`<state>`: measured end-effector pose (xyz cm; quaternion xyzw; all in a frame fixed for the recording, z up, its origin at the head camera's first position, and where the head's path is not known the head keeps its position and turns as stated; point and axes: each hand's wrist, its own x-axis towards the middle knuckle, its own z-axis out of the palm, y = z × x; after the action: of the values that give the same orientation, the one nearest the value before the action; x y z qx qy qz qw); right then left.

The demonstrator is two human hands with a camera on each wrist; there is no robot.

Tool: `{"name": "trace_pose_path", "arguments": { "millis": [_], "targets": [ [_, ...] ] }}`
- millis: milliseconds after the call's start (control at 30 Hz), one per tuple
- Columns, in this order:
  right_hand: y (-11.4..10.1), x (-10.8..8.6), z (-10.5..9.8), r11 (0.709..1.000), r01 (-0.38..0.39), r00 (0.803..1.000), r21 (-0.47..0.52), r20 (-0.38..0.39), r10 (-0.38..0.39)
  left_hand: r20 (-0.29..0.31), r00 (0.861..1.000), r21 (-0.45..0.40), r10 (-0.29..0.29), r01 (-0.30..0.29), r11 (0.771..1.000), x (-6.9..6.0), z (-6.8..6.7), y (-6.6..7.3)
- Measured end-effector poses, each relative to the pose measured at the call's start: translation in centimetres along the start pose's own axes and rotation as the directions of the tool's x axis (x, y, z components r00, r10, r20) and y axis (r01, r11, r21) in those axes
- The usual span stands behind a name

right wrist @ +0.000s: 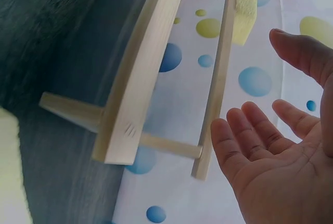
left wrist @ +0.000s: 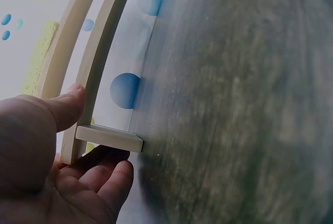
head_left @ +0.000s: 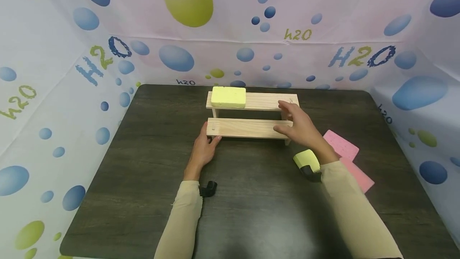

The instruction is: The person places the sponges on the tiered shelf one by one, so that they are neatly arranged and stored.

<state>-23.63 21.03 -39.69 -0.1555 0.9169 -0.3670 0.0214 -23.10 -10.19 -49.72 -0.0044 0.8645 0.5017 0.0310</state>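
A two-step wooden stand (head_left: pixel 248 128) is on the dark table, its lower board in front and the higher one behind. On the left part of the upper board lies a yellow sponge (head_left: pixel 229 96). My left hand (head_left: pixel 203 151) grips the left end of the lower board, thumb at the front edge and fingers curled round the end, as the left wrist view shows. Near the stand's right end is my right hand (head_left: pixel 301 127). In the right wrist view its palm (right wrist: pixel 281 177) faces the stand, fingers spread and apart from the wood.
Right of the stand lie two pink sponges (head_left: pixel 340 144), partly under the right forearm. Another yellow sponge (head_left: pixel 306 159) is beside the right wrist. The table (head_left: pixel 143 195) is bordered at the back and sides by a patterned sheet (head_left: pixel 223 63).
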Motion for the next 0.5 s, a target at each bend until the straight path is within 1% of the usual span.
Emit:
{"name": "trace_pose_path", "arguments": {
  "millis": [233,300,500],
  "targets": [
    [1.3,-1.6,0.1,0.999,-0.031,0.999,0.023,-0.019,0.031,-0.002,0.999,0.015,-0.039,0.039,0.999,0.0,-0.1,-0.1],
    [1.8,-2.0,0.1,0.999,-0.038,0.999,0.025,-0.033,0.039,0.001,0.999,0.018,-0.035,0.035,0.999,0.1,0.0,0.0],
    [3.0,-3.3,-0.2,0.996,-0.093,0.994,0.01,-0.052,0.093,-0.009,1.0,0.026,-0.023,0.023,0.999,0.2,0.1,0.0]
  ]
}}
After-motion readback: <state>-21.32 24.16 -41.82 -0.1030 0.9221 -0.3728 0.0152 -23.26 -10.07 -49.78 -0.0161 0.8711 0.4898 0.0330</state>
